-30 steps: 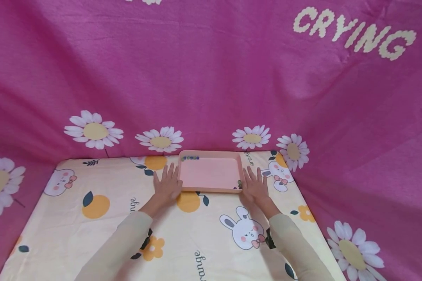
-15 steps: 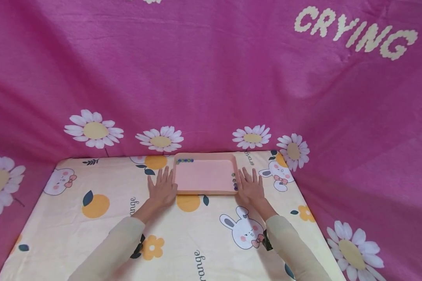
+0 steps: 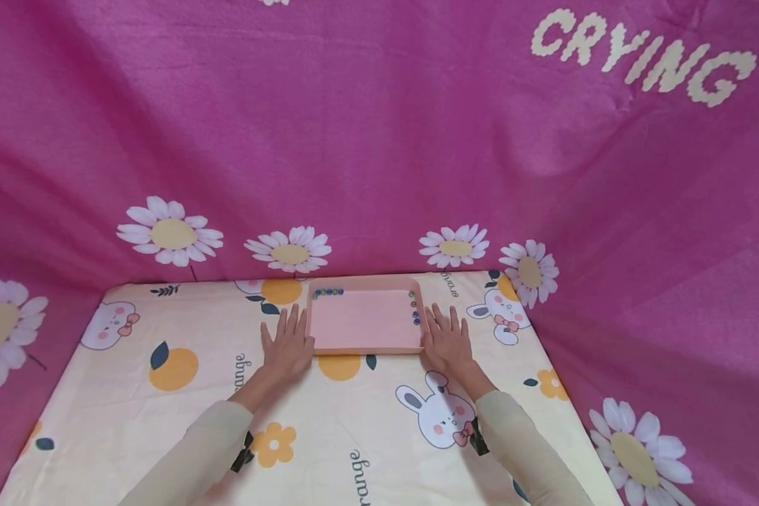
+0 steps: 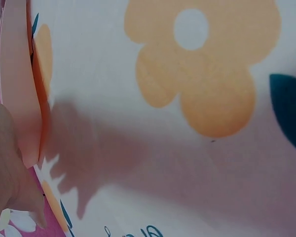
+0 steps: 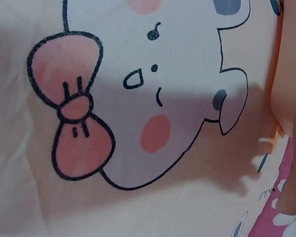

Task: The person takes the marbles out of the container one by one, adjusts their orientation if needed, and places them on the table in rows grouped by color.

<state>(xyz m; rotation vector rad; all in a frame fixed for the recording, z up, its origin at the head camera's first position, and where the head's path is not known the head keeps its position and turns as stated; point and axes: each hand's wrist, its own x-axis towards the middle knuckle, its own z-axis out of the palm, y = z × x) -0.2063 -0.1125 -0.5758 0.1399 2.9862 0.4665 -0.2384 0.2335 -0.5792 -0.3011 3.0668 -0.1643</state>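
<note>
Head view: smooth rectangular pink tray (image 3: 365, 348)

Tray (image 3: 365, 323) lies on the worktop (image 3: 164, 407) at its far edge, before the backdrop (image 3: 379, 140). Left hand (image 3: 286, 344) rests flat on the worktop just left of the tray; right hand (image 3: 448, 341) just right of it. Beads (image 3: 327, 292) line the tray's far-left corner; further beads (image 3: 414, 309) lie along its right wall.
</note>
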